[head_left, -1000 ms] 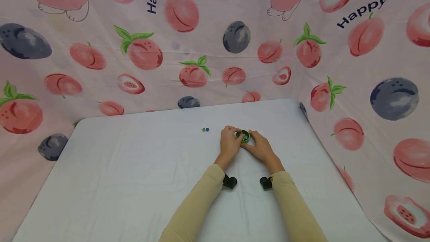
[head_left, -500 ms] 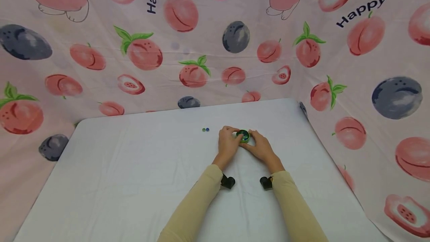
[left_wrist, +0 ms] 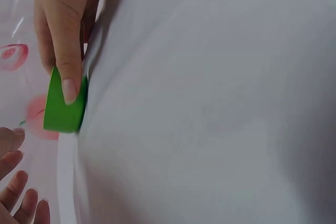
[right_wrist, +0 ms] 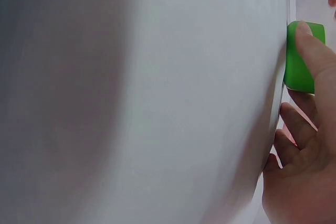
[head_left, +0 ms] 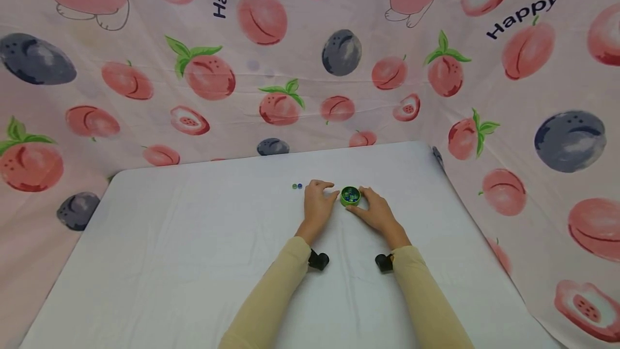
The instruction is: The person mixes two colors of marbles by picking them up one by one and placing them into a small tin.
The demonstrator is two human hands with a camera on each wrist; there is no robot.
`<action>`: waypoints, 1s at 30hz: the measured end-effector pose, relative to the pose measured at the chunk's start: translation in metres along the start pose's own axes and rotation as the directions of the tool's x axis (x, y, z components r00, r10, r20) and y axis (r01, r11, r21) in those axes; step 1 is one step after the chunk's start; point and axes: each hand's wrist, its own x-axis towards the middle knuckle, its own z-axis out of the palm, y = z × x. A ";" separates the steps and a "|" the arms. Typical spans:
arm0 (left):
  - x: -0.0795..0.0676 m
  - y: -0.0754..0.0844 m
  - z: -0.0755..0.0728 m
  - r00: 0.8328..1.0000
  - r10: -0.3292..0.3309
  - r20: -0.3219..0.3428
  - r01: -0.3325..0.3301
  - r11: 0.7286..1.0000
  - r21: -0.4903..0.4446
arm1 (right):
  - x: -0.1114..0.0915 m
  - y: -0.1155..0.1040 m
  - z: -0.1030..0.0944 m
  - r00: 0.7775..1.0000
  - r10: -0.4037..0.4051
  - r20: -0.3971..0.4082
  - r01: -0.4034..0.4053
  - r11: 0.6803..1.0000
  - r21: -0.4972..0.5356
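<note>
A small green bowl (head_left: 350, 196) stands on the white table with several small round green and blue pieces inside it. My right hand (head_left: 378, 212) grips the bowl from its right side, the thumb along its near wall. In the right wrist view that thumb (right_wrist: 311, 48) lies flat against the bowl's green wall (right_wrist: 300, 72). To the left of the bowl, my left hand (head_left: 318, 204) is apart from it, thumb and forefinger spread with nothing between them. In the left wrist view its spread fingers (left_wrist: 18, 192) show below the bowl (left_wrist: 64, 114).
One small green round piece (head_left: 294, 186) and a blue one (head_left: 300, 186) lie side by side on the table, just left of my left hand. A white cloth covers the table (head_left: 194, 241). Fruit-printed fabric (head_left: 300, 69) hangs behind it and along the right side.
My left hand has drawn its fingers out of the bowl and moved left, towards the two loose pieces. My right hand keeps its grip on the bowl in the same place.
</note>
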 end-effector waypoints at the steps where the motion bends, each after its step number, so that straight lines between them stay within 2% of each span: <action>1: 0.000 -0.001 -0.002 1.000 -0.002 -0.004 0.002 1.000 0.003 | 0.000 0.000 0.000 1.000 0.003 0.001 -0.003 1.000 0.002; 17: 0.007 -0.027 -0.034 0.997 -0.018 -0.072 0.019 1.000 0.016 | 0.001 0.000 0.000 1.000 0.009 0.020 -0.009 1.000 -0.005; 25: 0.011 -0.040 -0.052 0.995 -0.052 -0.081 0.054 0.998 0.025 | 0.001 0.003 0.001 1.000 0.008 0.020 -0.009 1.000 0.013; 30: 0.014 -0.051 -0.059 0.991 -0.095 -0.092 0.099 0.994 0.042 | 0.001 0.002 0.001 1.000 0.001 0.018 -0.001 1.000 0.020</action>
